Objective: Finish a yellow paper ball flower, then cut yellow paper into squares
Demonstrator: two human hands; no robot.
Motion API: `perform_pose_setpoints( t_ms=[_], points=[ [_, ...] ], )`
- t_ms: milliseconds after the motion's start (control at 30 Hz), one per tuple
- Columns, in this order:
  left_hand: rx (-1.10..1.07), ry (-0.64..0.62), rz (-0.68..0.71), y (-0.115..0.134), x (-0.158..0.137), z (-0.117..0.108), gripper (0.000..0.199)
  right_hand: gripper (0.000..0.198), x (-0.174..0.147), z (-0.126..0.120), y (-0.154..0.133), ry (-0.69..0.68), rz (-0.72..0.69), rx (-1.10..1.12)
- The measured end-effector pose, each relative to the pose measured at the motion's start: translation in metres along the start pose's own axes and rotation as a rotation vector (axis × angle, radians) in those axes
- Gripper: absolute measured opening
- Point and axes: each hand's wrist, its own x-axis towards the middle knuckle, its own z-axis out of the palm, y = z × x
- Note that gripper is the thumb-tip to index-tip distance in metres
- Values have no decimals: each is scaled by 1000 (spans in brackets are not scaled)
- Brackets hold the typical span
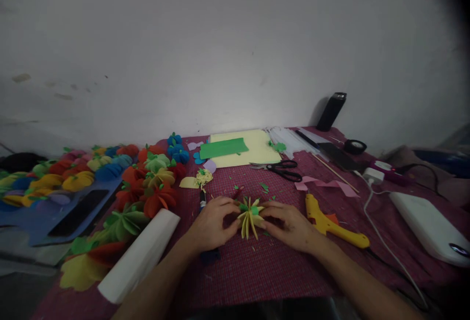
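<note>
Yellow paper ornament (249, 219) got finger-pinched between left hand (214, 223) and right hand (291, 226), neither really nearer, left of the glue gun (332, 225).

No text or number seems readable here.

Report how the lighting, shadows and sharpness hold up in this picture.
Head view: dim overall, blackened at the upper-right corner; head view: a soft shadow on the wall left of the black bottle; head view: the yellow paper piece between the hands reads clearer than the soft far-left edge.
</note>
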Motion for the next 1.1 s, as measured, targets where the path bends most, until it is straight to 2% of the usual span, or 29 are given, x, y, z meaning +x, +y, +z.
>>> perform_pose_setpoints(
  t_ms=[167,367,533,667,967,1100],
  points=[
    [8,-22,-24,-2,0,2,16,24,-3,-1,-1,16,-5,-23],
    [-3,-61,-50,-3,0,4,12,14,-4,0,-1,86,12,-24],
    [-11,-60,-82,-1,1,6,10,25,-3,4,-4,60,-24,-44],
    [-17,-62,-74,-1,1,7,11,33,-3,9,-5,56,1,-81],
    [-33,-60,-75,0,1,5,14,18,-3,9,-3,95,-44,-65],
    [-99,-11,-66,-1,2,6,13,13,-3,8,1,104,-34,-57]
  ],
)
